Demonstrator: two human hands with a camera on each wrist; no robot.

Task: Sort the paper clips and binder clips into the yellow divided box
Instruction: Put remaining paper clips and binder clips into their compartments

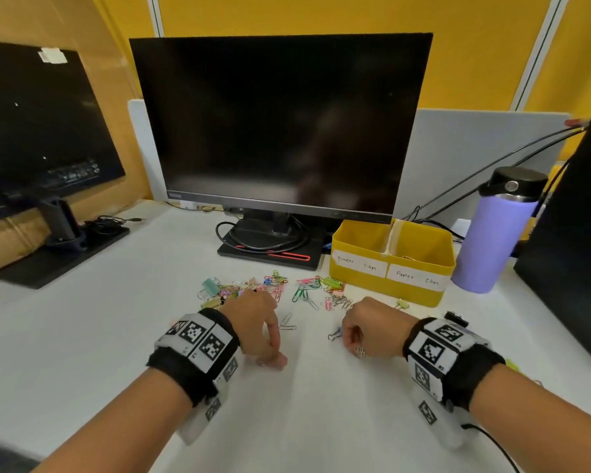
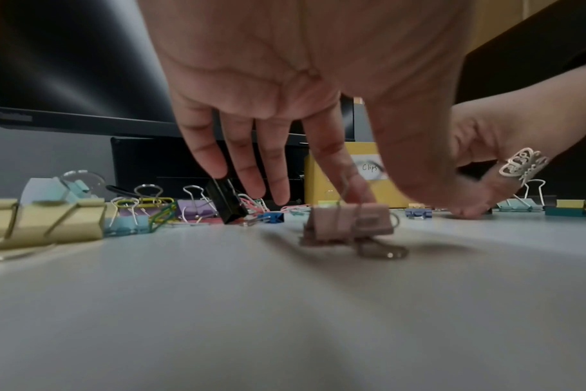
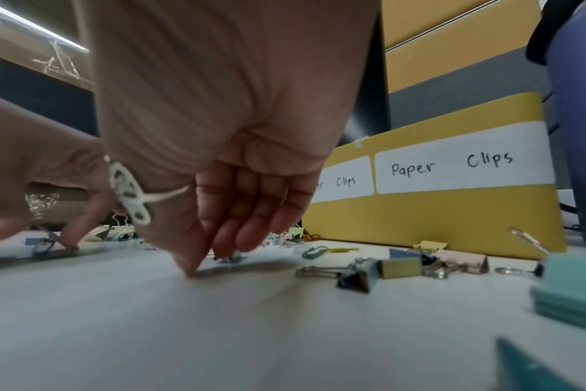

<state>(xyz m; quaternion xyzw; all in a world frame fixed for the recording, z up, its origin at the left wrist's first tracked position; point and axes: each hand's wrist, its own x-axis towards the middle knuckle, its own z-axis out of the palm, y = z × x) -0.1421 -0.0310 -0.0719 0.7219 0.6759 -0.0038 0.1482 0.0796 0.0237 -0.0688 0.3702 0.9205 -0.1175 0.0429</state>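
Observation:
The yellow divided box (image 1: pixel 372 285) stands at the back right, labelled "Binder Clips" on the left and "Paper Clips" on the right (image 3: pixel 452 169). A heap of coloured paper clips and binder clips (image 1: pixel 253 288) lies in front of the monitor. My left hand (image 1: pixel 270 346) reaches down with straight fingers, and its index finger touches a pale pink binder clip (image 2: pixel 348 222) that rests on the desk. My right hand (image 1: pixel 347 336) is curled, with thumb and fingertips closed on a small blue binder clip (image 1: pixel 335 334) (image 3: pixel 229 258) lying on the desk.
A dark monitor (image 1: pixel 280 124) on its stand (image 1: pixel 270 254) is behind the heap. A purple bottle (image 1: pixel 495 240) stands right of the box. Loose binder clips (image 3: pixel 362 275) lie on the desk right of my right hand, and a large yellow one (image 2: pixel 50 224) lies left.

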